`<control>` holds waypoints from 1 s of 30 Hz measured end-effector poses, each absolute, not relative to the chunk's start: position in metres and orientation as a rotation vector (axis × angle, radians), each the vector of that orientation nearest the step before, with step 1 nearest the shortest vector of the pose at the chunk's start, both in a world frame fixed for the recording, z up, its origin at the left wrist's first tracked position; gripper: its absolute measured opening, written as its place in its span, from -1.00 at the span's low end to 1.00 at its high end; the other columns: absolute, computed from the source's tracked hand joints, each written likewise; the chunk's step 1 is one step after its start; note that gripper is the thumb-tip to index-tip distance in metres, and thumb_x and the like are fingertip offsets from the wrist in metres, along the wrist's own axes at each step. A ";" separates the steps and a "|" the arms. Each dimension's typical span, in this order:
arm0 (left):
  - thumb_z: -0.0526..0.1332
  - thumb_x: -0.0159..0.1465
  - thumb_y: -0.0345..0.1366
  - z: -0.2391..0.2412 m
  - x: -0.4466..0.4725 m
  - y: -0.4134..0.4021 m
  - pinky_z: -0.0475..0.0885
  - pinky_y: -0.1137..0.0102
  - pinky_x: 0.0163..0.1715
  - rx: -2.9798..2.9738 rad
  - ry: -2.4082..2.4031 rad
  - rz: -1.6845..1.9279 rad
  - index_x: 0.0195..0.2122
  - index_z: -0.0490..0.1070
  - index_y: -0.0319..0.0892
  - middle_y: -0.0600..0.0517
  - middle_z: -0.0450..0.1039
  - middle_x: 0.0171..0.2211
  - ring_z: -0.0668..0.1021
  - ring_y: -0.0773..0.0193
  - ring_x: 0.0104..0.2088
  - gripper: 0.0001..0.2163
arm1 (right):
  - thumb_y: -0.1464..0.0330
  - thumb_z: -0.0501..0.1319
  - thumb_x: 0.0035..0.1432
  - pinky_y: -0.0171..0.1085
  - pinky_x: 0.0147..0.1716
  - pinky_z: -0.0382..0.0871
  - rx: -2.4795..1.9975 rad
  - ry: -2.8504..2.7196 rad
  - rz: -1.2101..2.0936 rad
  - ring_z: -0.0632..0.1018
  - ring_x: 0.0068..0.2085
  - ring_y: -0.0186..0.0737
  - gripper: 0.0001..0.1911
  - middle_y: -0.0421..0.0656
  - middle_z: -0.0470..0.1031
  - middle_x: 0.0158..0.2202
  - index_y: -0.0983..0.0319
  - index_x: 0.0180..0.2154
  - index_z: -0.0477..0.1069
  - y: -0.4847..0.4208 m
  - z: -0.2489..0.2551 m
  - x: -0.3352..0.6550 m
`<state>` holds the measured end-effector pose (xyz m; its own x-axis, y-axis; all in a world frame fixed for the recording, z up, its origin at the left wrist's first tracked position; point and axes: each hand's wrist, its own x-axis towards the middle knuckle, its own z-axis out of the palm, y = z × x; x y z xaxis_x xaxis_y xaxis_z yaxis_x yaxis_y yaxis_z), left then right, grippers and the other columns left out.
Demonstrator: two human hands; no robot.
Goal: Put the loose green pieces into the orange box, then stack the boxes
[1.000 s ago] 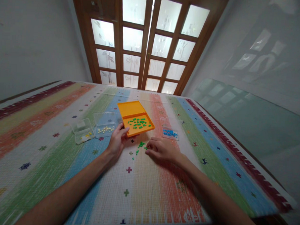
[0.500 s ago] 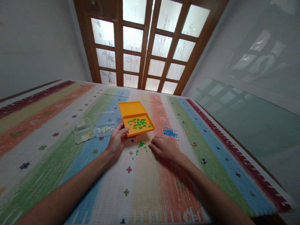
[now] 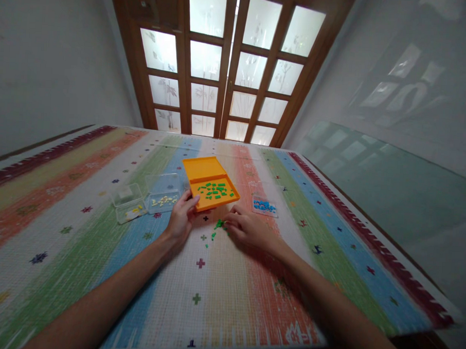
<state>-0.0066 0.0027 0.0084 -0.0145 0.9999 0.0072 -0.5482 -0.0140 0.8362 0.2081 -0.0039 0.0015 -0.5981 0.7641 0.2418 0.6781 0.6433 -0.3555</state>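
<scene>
My left hand (image 3: 183, 215) grips the near left corner of an orange hinged box (image 3: 204, 205), thumb over its rim. The box is tilted and its lid (image 3: 203, 168) stands open at the back. Several small green bricks (image 3: 217, 189) lie spread inside it. My right hand (image 3: 248, 226) is just right of a small pile of green pieces (image 3: 218, 224) on the tablecloth, with its fingers bent together at the pile's edge. Whatever its fingertips may hold is hidden. A few more green pieces (image 3: 213, 236) lie loose nearer to me.
To the right stands a clear box (image 3: 276, 214) of blue pieces. On the left, two clear boxes with raised lids hold pale pieces (image 3: 164, 201) and yellow pieces (image 3: 136, 210). A striped cloth (image 3: 173, 295) covers the table; wooden glazed doors (image 3: 226, 92) stand beyond.
My right hand has moved left, to the edge of the green pile, and now covers some loose pieces. My left hand and the orange box have barely shifted.
</scene>
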 end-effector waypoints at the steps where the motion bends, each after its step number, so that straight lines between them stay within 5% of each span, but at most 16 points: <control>1: 0.35 0.18 -0.31 0.008 -0.007 0.003 0.61 0.29 -0.25 0.776 0.773 1.443 -0.07 0.49 -0.21 -0.13 0.59 -0.01 0.66 0.08 -0.12 -0.71 | 0.43 0.19 0.31 -0.24 -0.18 0.37 -1.123 -2.495 0.319 0.50 -0.16 -0.18 -0.81 -0.04 0.49 -0.10 0.21 -0.11 0.56 -0.003 0.001 0.207; 30: 0.36 0.17 -0.33 0.009 -0.008 0.003 0.60 0.37 -0.34 0.771 0.751 1.451 -0.10 0.50 -0.23 -0.11 0.61 -0.07 0.66 0.13 -0.22 -0.74 | 0.46 0.12 0.28 -0.26 -0.22 0.31 -1.238 -2.615 0.296 0.43 -0.22 -0.21 -0.80 -0.07 0.45 -0.16 0.24 -0.21 0.53 0.003 0.001 0.210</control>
